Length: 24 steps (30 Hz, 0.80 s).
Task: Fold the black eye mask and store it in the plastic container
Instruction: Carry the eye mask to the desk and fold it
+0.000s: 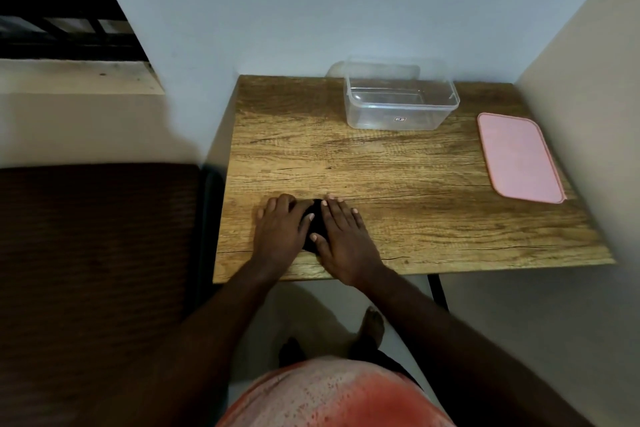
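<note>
The black eye mask (314, 226) lies near the front left of the wooden table (415, 184), mostly hidden under my hands. My left hand (281, 227) lies flat on its left part, fingers spread. My right hand (341, 236) presses flat on its right part, thumb on the dark fabric. Only a narrow black strip shows between the hands. The clear plastic container (400, 97) stands without a lid at the back of the table, with nothing in it.
A pink lid (519, 156) lies flat at the table's right edge. Walls close the table in at the back and right. A dark brown surface (93, 253) sits to the left of the table. My feet show on the floor below the front edge.
</note>
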{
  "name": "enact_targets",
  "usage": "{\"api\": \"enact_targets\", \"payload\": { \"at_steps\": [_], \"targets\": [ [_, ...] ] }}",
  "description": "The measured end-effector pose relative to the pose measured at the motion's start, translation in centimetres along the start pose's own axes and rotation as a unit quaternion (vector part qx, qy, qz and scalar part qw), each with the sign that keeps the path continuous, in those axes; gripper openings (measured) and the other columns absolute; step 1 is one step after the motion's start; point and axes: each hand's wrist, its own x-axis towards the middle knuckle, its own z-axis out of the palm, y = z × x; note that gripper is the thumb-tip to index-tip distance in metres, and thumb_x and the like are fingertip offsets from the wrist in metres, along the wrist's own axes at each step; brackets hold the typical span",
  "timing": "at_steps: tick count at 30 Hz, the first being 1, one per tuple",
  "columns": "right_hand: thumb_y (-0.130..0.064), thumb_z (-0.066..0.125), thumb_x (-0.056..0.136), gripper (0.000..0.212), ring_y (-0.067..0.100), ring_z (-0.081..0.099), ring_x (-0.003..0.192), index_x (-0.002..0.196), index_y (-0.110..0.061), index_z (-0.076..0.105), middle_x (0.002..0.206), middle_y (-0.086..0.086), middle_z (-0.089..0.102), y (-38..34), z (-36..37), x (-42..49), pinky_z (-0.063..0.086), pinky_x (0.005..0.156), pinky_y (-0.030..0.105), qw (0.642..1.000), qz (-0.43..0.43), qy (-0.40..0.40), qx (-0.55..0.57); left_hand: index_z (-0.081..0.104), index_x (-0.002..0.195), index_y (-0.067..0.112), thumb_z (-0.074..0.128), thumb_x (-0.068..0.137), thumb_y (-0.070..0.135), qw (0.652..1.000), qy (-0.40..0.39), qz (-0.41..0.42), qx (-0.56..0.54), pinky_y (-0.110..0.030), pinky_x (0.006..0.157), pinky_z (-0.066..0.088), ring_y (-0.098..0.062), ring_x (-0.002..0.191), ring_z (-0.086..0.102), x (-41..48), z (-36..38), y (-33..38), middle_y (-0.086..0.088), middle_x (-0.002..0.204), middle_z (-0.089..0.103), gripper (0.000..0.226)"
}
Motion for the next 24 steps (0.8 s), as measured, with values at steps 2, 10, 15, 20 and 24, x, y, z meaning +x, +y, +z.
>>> {"api": "enact_targets", "payload": {
  "at_steps": [2,10,15,20,24],
  "targets": [
    [-0.046,0.028,0.103,0.067,0.019,-0.006,0.151,0.156,-0.012,0.005,0.165,0.006,0.000,0.1,-0.1,-0.2,-0.011,0.117,0.033,1.000,-0.005,0.000,0.001,0.059,0.122,0.033,0.046,0.096,0.037,1.000,0.005,0.003,0.017,-0.041,0.085,0.034,-0.023,0.106,0.049,0.0,0.1,-0.5,-0.002,0.115,0.057,0.029],
    [-0.047,0.027,0.102,0.067,0.019,-0.004,0.151,0.156,-0.012,0.007,0.165,0.007,0.004,-0.1,-0.1,-0.1,-0.008,0.119,0.035,1.000,0.002,0.001,-0.002,0.061,0.121,0.030,0.047,0.093,0.045,0.999,0.012,-0.030,-0.016,-0.042,0.089,0.032,-0.023,0.109,0.047,-0.1,0.1,0.3,-0.003,0.115,0.056,0.035],
    [-0.057,0.022,0.100,0.073,0.017,-0.006,0.151,0.156,-0.013,0.005,0.165,0.006,0.002,1.3,-0.6,-0.9,-0.007,0.121,0.037,0.999,-0.017,-0.018,-0.022,0.058,0.125,0.030,0.040,0.095,0.044,1.000,-0.006,-0.015,0.009,-0.042,0.089,0.033,-0.025,0.112,0.048,-0.3,0.2,0.4,-0.004,0.119,0.056,0.038],
    [-0.060,0.016,0.098,0.078,0.020,-0.004,0.151,0.156,-0.010,0.007,0.164,0.009,0.005,2.5,-1.2,-1.0,-0.007,0.121,0.039,0.998,-0.017,-0.019,-0.049,0.059,0.125,0.030,0.028,0.093,0.045,1.000,0.000,-0.002,0.017,-0.041,0.087,0.034,-0.024,0.107,0.050,-0.4,0.2,-0.2,-0.003,0.114,0.058,0.047],
    [-0.064,0.005,0.095,0.081,0.019,-0.005,0.151,0.156,-0.012,0.007,0.165,0.008,0.005,2.3,-0.9,-1.0,-0.005,0.122,0.041,0.998,-0.037,-0.023,-0.051,0.059,0.124,0.030,0.029,0.093,0.044,1.000,0.005,0.001,0.008,-0.042,0.086,0.036,-0.024,0.106,0.050,-0.4,0.2,-0.2,-0.003,0.112,0.058,0.045]
  ]
}}
